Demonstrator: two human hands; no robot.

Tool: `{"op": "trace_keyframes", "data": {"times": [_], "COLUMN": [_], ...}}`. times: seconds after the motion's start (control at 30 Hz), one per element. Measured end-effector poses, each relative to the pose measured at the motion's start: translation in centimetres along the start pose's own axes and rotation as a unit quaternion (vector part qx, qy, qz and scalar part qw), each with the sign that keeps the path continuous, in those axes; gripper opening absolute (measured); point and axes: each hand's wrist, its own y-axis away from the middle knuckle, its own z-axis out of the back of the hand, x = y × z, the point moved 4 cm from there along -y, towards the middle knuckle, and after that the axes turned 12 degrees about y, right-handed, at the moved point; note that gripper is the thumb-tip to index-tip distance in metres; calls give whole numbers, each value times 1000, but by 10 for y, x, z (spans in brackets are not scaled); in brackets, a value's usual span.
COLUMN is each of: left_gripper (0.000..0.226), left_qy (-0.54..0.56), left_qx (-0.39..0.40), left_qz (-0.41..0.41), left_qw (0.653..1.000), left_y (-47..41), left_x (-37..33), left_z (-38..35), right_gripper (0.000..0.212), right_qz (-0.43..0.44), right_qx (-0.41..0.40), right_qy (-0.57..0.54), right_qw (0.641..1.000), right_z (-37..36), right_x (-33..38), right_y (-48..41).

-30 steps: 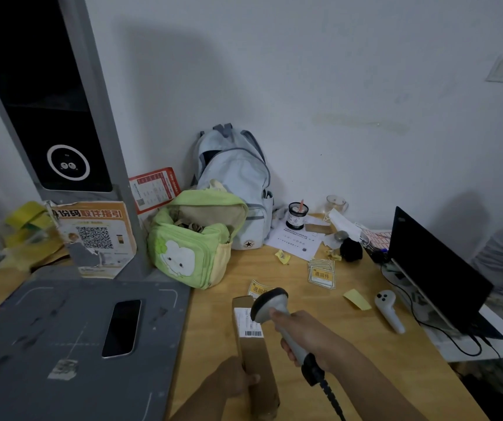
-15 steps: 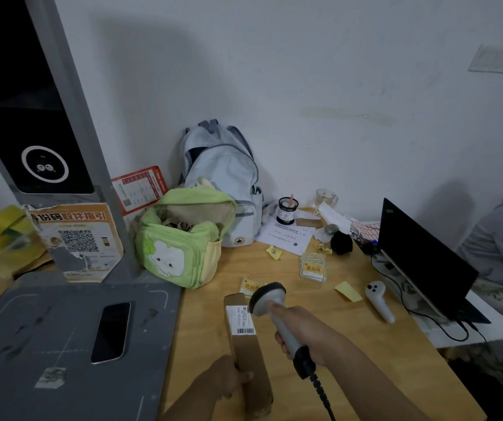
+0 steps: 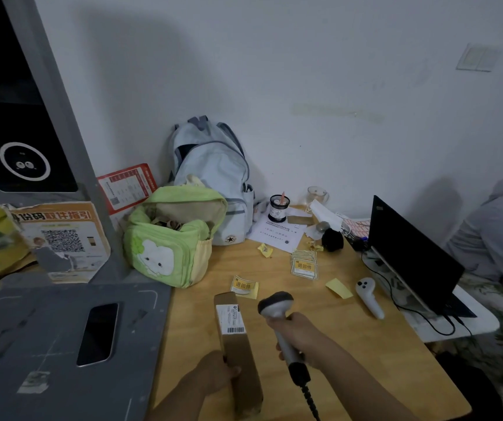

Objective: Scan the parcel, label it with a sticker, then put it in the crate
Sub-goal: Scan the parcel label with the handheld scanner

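A: What is the person doing now?

B: The left hand (image 3: 213,375) has its fingers wrapped around the near end of the parcel (image 3: 238,350). That is the long brown box lying on the counter (image 3: 350,344). The far end points away from those fingers, toward the green bag (image 3: 168,247).

A: And the other hand?

B: The right hand (image 3: 298,335) has its fingers tight around the handle of the scanner (image 3: 276,306). A second ago the scanner's head hung right over the white label (image 3: 231,319). Now it has slid off to the right of it, and the whole label with its barcode shows.

A: So is the scan done?

B: I think so, or nearly. I saw no light or beep, so I can't be sure.

A: What comes after?

B: A sticker, I guess. A yellow sticker (image 3: 244,286) lies just past the far end of the parcel, and a little stack of stickers (image 3: 304,265) sits farther off, beyond the scanner hand.

A: And the crate?

B: I can't see one anywhere from here.
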Motion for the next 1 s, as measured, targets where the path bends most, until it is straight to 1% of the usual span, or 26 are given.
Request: {"op": "trace_keyframes", "data": {"times": [0.1,0.27,0.37,0.43,0.57,0.63,0.7,0.8,0.9,1.0], "left_gripper": [41,40,40,42,53,55,48,39,35,34], "left_qy": [16,41,53,61,87,93,100,122,129,137], "left_qx": [-53,-82,-94,-98,-104,-112,-119,-124,-134,-137], "left_qz": [-29,-59,-55,-51,-28,-11,-8,-10,-12,-17], "left_qw": [998,994,993,992,990,989,988,985,982,981], "left_y": [-3,-9,-12,-13,-15,-15,-16,-16,-18,-22], "left_x": [-4,-13,-13,-10,4,12,17,22,25,27], "left_z": [7,13,15,15,11,10,10,8,9,10], "right_gripper": [43,52,55,61,72,77,81,71,59,61], "right_qz": [2,-3,-9,-12,-21,-37,-58,-83,-63,-64], "right_qx": [-15,-40,-58,-72,-99,-92,-75,-67,-45,-54], "right_qy": [5,74,116,143,184,209,232,248,273,252], "right_qw": [1000,996,991,987,978,973,968,963,959,964], "right_z": [6,19,27,30,30,28,24,17,9,5], "right_x": [-10,-23,-35,-44,-67,-80,-94,-110,-122,-130], "right_y": [-10,-31,-44,-51,-62,-66,-72,-76,-78,-77]}}
